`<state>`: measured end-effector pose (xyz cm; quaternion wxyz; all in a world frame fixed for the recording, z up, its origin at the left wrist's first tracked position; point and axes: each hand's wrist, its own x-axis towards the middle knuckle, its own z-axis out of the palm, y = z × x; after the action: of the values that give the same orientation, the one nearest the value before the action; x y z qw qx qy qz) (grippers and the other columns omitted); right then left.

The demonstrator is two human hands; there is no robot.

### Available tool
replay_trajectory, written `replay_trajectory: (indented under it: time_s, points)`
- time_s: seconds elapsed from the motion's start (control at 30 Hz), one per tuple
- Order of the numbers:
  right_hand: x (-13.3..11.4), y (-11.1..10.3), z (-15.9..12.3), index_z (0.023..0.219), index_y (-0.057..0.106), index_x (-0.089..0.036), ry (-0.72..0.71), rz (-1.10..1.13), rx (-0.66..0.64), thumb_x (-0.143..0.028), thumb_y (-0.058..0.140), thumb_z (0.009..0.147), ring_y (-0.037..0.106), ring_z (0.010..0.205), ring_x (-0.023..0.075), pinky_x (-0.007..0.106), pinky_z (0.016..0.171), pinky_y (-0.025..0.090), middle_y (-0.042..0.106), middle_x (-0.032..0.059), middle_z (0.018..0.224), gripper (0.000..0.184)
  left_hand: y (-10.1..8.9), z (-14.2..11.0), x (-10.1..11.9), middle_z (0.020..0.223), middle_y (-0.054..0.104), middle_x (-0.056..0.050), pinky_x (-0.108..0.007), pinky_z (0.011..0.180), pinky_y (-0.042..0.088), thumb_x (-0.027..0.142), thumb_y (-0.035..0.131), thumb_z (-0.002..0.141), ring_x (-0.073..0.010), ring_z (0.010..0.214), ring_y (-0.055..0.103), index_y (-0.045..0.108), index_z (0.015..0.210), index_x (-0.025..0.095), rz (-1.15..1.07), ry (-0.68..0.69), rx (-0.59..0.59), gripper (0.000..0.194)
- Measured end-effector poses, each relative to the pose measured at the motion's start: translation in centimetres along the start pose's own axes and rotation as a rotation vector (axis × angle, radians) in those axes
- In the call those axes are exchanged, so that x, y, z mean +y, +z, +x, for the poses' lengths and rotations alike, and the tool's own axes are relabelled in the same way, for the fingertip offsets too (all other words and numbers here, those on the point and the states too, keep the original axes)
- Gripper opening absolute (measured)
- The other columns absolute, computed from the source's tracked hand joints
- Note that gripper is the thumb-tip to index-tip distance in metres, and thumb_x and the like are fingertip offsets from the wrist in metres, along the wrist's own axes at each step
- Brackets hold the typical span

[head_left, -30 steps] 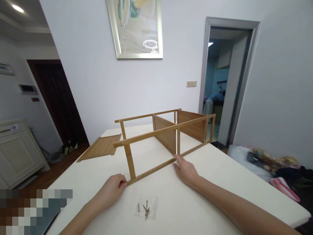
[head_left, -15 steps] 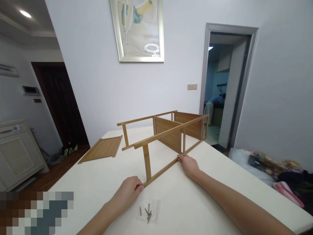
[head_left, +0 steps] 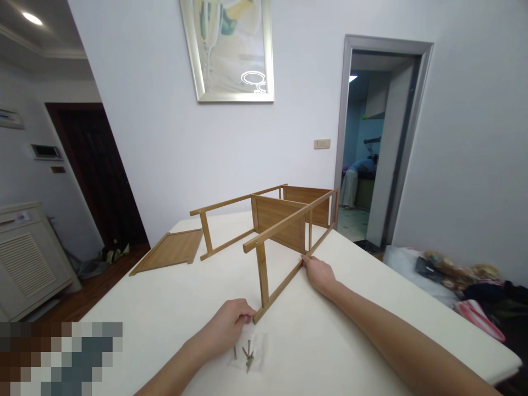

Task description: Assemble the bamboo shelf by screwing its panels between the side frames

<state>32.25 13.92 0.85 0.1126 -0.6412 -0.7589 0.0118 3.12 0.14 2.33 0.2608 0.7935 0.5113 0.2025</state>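
Note:
A wooden shelf frame (head_left: pixel 284 220) lies on its side on the white table (head_left: pixel 198 297), with two shelf panels fixed between its side frames. My left hand (head_left: pixel 233 324), fingers closed, pinches the near end of the lower rail. Farther along that same rail, close to the middle panel, my right hand (head_left: pixel 319 275) has its fingers closed on the wood. Just below my left hand rests a clear plastic bag (head_left: pixel 259 355) with several screws (head_left: pixel 249 357). A loose wooden panel (head_left: pixel 169 250) lies flat at the table's left side.
Behind the table stands a white wall with a framed picture (head_left: pixel 229 49). A doorway (head_left: pixel 385 148) opens at the right, with a person (head_left: pixel 358 173) bent over inside. Bags and clothes (head_left: pixel 449 280) are piled beyond the table's right edge. A white cabinet (head_left: pixel 35 258) is at the left.
The near side of the shelf frame has swung to the right, opening a wider gap between its near ends. My left hand has moved slightly right with the rail end; my right hand keeps its hold.

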Motion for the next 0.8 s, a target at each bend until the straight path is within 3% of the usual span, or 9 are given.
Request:
replay_trajectory:
  time_s: [0.37,0.6,0.7,0.8]
  points:
    - [1.1,-0.6,-0.3,0.139,0.045,-0.019,0.026,0.005,-0.006,-0.012,0.032,0.093,0.061,0.11,0.0263,0.037,0.087,0.044,0.059,0.0151,0.131,0.048,1.5,1.2,2.2,0.082,0.059,-0.002,-0.028,0.075,0.047,0.003,0.037,0.067,-0.0164,0.079,0.057,0.067,0.079,0.021,0.031,0.057,-0.119,0.037]
    - [1.9,-1.6,-1.4,0.138,0.046,-0.023,0.025,0.029,-0.007,-0.02,0.039,0.093,0.059,0.114,0.0239,0.035,0.092,0.041,0.059,0.0117,0.133,0.045,2.4,1.3,4.1,0.093,0.061,-0.001,-0.028,0.084,0.046,0.01,0.037,0.08,-0.0174,0.089,0.059,0.074,0.097,0.03,-0.042,0.132,-0.19,0.046]
    - [1.8,-1.7,-1.5,0.137,0.048,-0.024,0.024,0.037,-0.006,-0.019,0.039,0.093,0.058,0.114,0.0238,0.034,0.091,0.041,0.058,0.0105,0.134,0.045,2.2,1.7,3.1,0.098,0.064,-0.002,-0.027,0.087,0.046,0.016,0.038,0.086,-0.0172,0.094,0.061,0.071,0.109,0.03,-0.065,0.084,-0.108,0.043]
    - [1.5,-1.7,-1.9,0.137,0.047,-0.023,0.025,0.048,-0.002,-0.017,0.039,0.091,0.058,0.114,0.0242,0.034,0.089,0.042,0.057,0.0114,0.133,0.047,0.3,2.3,-0.2,0.099,0.068,-0.003,-0.028,0.085,0.047,0.021,0.041,0.087,-0.0174,0.089,0.062,0.068,0.116,0.025,0.006,-0.023,0.104,0.04]
